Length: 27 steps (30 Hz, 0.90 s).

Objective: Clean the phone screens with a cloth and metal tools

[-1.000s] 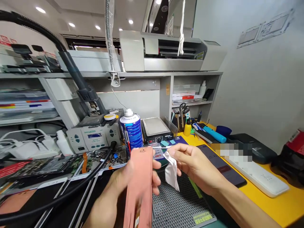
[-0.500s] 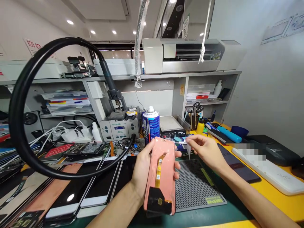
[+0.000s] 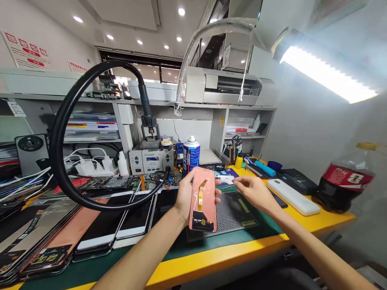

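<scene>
My left hand point(image 3: 183, 197) is wrapped round a phone screen point(image 3: 208, 205), its fingertips showing at the right edge. The screen's pink back faces me, tilted upright, with a gold flex cable point(image 3: 200, 194) running down it to a black patch at the lower end. To the right, my right hand point(image 3: 255, 192) hovers over the far edge of the grey perforated mat point(image 3: 231, 213). Its thumb and fingers are pinched together; whatever they hold is too small to make out. Just beyond those fingertips lie small white and blue pieces point(image 3: 224, 177).
Several phone screens point(image 3: 104, 223) lie in rows at left, under a looping black hose point(image 3: 60, 121). Behind are a blue spray can point(image 3: 191, 155) and a rework station point(image 3: 152, 161). A white power bank point(image 3: 293, 197) and a cola bottle point(image 3: 346, 181) stand right.
The view has swung right and drawn back, bringing the lamp and cola bottle into sight. My left hand keeps the phone screen. The pale film under my right fingertips no longer shows.
</scene>
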Available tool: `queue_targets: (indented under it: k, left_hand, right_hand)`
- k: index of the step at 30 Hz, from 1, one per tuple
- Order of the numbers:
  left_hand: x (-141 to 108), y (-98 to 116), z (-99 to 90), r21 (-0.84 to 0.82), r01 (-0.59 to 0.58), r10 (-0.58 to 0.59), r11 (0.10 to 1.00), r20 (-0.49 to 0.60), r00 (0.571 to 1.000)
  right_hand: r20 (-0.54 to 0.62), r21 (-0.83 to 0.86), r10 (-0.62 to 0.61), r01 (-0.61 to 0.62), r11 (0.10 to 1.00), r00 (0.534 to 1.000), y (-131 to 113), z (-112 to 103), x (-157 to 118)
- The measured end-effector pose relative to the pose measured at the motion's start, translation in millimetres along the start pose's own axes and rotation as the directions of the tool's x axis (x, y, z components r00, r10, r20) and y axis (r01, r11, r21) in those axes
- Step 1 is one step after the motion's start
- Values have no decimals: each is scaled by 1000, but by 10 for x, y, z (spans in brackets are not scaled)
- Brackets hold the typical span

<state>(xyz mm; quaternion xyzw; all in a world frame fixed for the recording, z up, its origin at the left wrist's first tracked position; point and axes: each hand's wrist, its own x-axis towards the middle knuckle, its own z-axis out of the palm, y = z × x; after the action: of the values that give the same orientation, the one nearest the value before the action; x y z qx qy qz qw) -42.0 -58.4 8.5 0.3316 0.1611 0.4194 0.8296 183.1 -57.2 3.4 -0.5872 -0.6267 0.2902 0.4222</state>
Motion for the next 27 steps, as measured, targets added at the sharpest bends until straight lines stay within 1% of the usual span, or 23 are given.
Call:
queue_targets:
  k: [3,6,7,9,11,13,15,18,23,27]
  left_hand:
    - [-40,9,23,-7,-32,32,999,25,999]
    - [-85,8,63,-10,-59,59,998,43,997]
    - [-96,5,77,-10,-73,74,997,44,996]
    - [-116,0,105,-4,-104,104,995,39,994]
    - [-135,5,129,15,-124,123,992,29,992]
    - [-160,24,147,46,-127,126,991,23,992]
    - [-187,53,156,78,-131,129,988,25,991]
    - [-224,87,164,136,-146,142,980,41,989]
    - [-274,79,197,313,-114,100,943,59,993]
    - [-298,80,222,456,-89,87,885,27,996]
  right_hand:
    - [182,200,67,-103,974,981,-167,120,-458]
    - [350,375,84,-222,900,933,-302,381,-847]
    - [387,423,76,-250,871,919,-332,483,-930]
    - [406,511,56,-277,813,912,-364,683,-1017]
    - [370,591,45,-272,760,928,-368,846,-1029]
    - [337,652,42,-265,711,941,-359,952,-1011]
    - [313,694,32,-252,675,949,-353,994,-992]
    - [288,728,7,-224,648,957,-365,964,-966]
    - [296,719,-33,-200,666,955,-410,836,-868]
    - [340,654,-49,-199,729,939,-425,805,-795]
